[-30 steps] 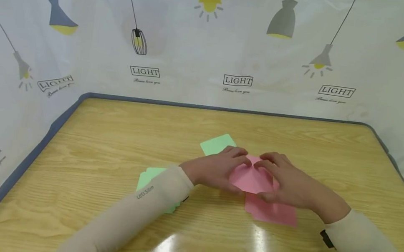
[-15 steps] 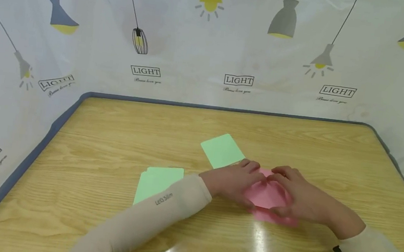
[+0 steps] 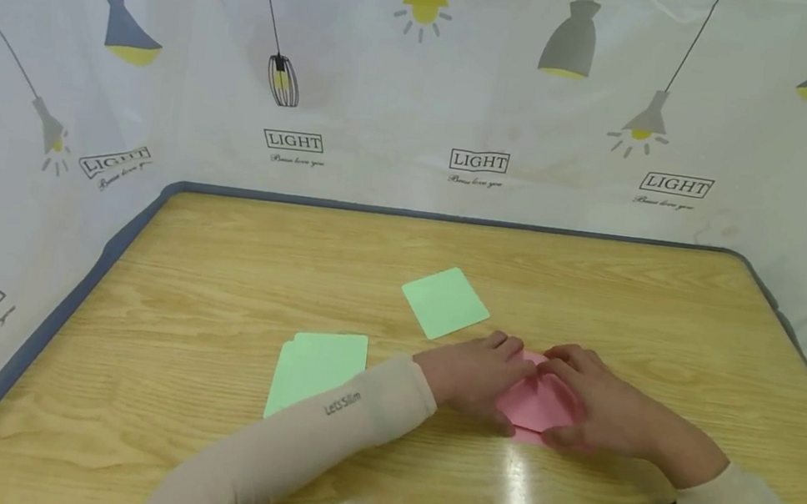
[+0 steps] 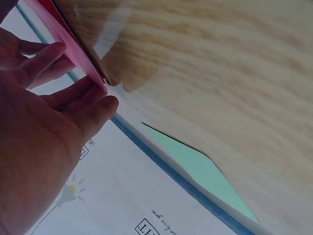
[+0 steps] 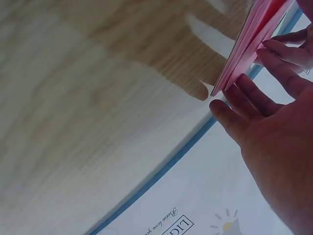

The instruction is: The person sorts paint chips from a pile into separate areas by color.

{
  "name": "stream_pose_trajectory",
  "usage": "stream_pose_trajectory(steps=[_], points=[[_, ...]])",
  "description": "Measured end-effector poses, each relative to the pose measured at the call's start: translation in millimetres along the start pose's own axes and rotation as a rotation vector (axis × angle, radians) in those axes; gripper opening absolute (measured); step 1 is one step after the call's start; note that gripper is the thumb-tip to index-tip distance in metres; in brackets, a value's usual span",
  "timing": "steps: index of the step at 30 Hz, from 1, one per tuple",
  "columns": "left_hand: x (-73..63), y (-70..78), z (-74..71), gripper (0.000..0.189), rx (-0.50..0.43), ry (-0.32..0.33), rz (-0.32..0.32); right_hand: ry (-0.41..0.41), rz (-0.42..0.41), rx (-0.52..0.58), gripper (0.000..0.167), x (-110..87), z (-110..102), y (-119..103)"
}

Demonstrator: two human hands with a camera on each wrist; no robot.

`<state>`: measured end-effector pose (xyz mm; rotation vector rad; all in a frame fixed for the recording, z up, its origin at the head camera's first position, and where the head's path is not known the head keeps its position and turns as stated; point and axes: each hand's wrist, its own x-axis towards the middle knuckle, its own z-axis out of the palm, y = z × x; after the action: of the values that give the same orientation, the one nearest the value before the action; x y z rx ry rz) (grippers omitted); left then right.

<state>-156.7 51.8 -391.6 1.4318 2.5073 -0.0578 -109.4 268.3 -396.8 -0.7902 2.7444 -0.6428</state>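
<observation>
Pink square cards (image 3: 543,405) lie on the wooden table right of centre, with the top one bulging between the two hands. My left hand (image 3: 473,376) holds its left side, thumb at the near edge and fingers curled over the top. On the opposite side my right hand (image 3: 614,410) grips in the same way, and the index fingers nearly meet over the card. Seen from the right wrist, several pink layers (image 5: 247,49) stand close together at the fingertips. From the left wrist, the pink edge (image 4: 80,56) runs along the fingers. Part of the pink cards is hidden under both hands.
One green card (image 3: 446,303) lies turned at an angle behind the left hand. Further left, a slightly uneven stack of green cards (image 3: 317,367) is partly covered by the left sleeve (image 3: 353,414). A blue edge (image 3: 408,214) borders the table before a lamp-printed backdrop.
Both hands have moved right and toward the person with the top pink card, lowering it onto the pink cards beneath. More of the green card and green stack shows now.
</observation>
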Motion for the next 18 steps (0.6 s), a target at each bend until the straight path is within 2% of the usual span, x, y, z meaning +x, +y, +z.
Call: stream_pose_trajectory(steps=[10, 15, 18], points=[[-1.7, -2.3, 1.1, 0.063, 0.017, -0.026, 0.002, -0.001, -0.020, -0.027, 0.062, 2.0, -1, -1], [-3.1, -6.8, 0.3, 0.062, 0.022, -0.016, -0.008, 0.013, -0.040, -0.066, 0.048, 5.1, -2, -1], [-4.5, -12.4, -2.6, 0.061, -0.015, -0.017, -0.035, 0.017, -0.043, -0.075, 0.039, 8.4, -4, -2]])
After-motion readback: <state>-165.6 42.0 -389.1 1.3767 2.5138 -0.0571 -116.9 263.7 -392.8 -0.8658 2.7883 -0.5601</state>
